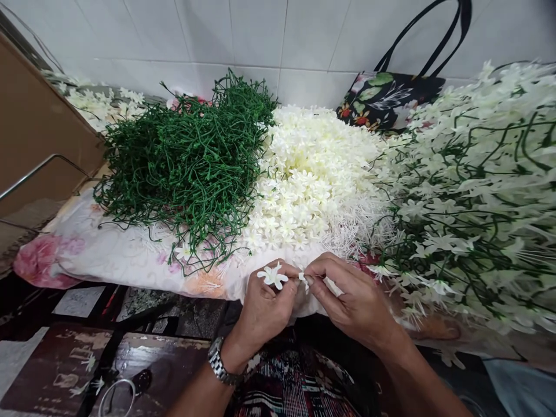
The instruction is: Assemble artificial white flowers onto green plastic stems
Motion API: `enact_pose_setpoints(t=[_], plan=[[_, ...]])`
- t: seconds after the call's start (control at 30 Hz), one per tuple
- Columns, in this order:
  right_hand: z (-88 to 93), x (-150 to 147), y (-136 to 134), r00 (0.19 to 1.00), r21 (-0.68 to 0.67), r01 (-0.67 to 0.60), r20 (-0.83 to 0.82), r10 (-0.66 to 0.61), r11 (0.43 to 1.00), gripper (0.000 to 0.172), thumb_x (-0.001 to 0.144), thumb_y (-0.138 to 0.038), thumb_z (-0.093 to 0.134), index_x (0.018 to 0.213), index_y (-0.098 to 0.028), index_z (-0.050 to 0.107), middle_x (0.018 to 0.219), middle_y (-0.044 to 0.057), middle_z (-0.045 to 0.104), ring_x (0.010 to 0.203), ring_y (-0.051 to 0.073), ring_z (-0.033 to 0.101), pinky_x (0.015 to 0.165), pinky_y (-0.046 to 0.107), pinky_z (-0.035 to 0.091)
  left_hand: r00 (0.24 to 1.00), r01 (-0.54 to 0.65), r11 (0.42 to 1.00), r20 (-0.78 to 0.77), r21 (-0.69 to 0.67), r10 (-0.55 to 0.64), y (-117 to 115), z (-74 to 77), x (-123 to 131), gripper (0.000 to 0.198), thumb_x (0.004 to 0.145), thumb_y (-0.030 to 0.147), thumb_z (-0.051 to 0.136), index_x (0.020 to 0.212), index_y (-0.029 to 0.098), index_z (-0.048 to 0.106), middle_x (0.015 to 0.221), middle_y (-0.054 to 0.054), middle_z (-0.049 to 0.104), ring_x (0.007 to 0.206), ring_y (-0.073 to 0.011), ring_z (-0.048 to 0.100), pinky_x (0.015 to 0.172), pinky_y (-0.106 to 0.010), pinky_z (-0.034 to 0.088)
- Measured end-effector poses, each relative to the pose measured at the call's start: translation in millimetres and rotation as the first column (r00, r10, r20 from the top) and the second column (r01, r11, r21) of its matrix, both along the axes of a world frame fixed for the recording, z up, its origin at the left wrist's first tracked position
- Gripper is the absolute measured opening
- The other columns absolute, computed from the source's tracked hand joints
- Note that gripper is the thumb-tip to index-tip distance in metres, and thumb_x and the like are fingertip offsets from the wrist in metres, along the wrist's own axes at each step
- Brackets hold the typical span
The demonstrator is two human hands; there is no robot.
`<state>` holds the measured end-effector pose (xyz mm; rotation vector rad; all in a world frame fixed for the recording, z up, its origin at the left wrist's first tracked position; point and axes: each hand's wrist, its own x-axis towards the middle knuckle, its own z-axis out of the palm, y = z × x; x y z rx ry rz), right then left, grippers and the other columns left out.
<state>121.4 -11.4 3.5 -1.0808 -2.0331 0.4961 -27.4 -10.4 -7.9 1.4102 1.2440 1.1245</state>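
Observation:
My left hand [269, 304], with a metal watch [220, 360] on its wrist, is closed around a white artificial flower [273, 276] whose petals show above the fingers. Close beside it, my right hand [350, 295] pinches a second small white flower [304, 280] between thumb and fingertips. The two hands almost meet at the table's front edge. Beyond them lies a heap of loose white blossoms [299, 191]. Green plastic stems [186, 156] are piled to its left. Finished-looking sprays of white flowers on green stems [478, 214] fill the right side.
A flowered cloth [130, 260] covers the table. Against the tiled wall [243, 35] stands a black floral bag [386, 98] with tall handles. A cardboard box [43, 110] is at the far left. Below left, a dark wooden surface [160, 359] carries a white ring [117, 399] and fallen blossoms.

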Motion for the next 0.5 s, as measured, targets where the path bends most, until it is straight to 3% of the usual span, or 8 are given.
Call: enact_pose_setpoints(t=[0.1, 0.2, 0.27, 0.5], plan=[[10.2, 9, -3, 0.998, -0.007, 0.014, 0.062, -0.014, 1.000, 0.012, 0.086, -0.015, 0.050, 0.097, -0.018, 0.055, 0.085, 0.005, 0.058, 0.077, 0.014, 0.056, 0.067, 0.026, 0.048, 0.994, -0.009, 0.995, 0.104, -0.097, 0.019, 0, 1.9, -2, 0.010, 0.068, 0.019, 0.051, 0.060, 0.017, 0.056, 0.054, 0.002, 0.051, 0.051, -0.0105, 0.047, 0.047, -0.021, 0.040], [17.8, 13, -6, 0.991, 0.011, 0.012, 0.130, -0.013, 1.000, 0.036, 0.082, -0.023, 0.056, 0.117, -0.018, 0.049, 0.105, 0.010, 0.056, 0.089, 0.018, 0.057, 0.075, 0.031, 0.051, 0.978, -0.027, 0.989, 0.202, -0.142, 0.056, -2, 4.7, -1, 0.006, 0.065, 0.021, 0.052, 0.062, 0.017, 0.056, 0.058, 0.000, 0.057, 0.057, -0.0136, 0.054, 0.051, -0.023, 0.045], [19.7, 11, -7, 0.990, 0.025, -0.011, 0.142, 0.007, 1.000, 0.043, 0.081, -0.022, 0.058, 0.122, -0.017, 0.047, 0.109, 0.010, 0.056, 0.090, 0.018, 0.057, 0.076, 0.031, 0.052, 0.973, -0.034, 0.986, 0.220, -0.166, 0.071, -3, 7.2, 1, 0.007, 0.064, 0.022, 0.053, 0.064, 0.017, 0.057, 0.060, -0.001, 0.060, 0.058, -0.0155, 0.057, 0.053, -0.025, 0.047], [18.8, 0, -7, 1.000, 0.076, -0.012, -0.023, 0.014, 0.997, 0.020, 0.083, -0.006, 0.048, 0.095, -0.018, 0.057, 0.081, 0.003, 0.062, 0.074, 0.013, 0.059, 0.066, 0.024, 0.049, 0.991, 0.104, 0.986, 0.098, -0.127, -0.092, -3, 15.7, 9, 0.012, 0.070, 0.019, 0.049, 0.063, 0.016, 0.058, 0.058, -0.001, 0.059, 0.062, -0.0172, 0.058, 0.058, -0.026, 0.047]])
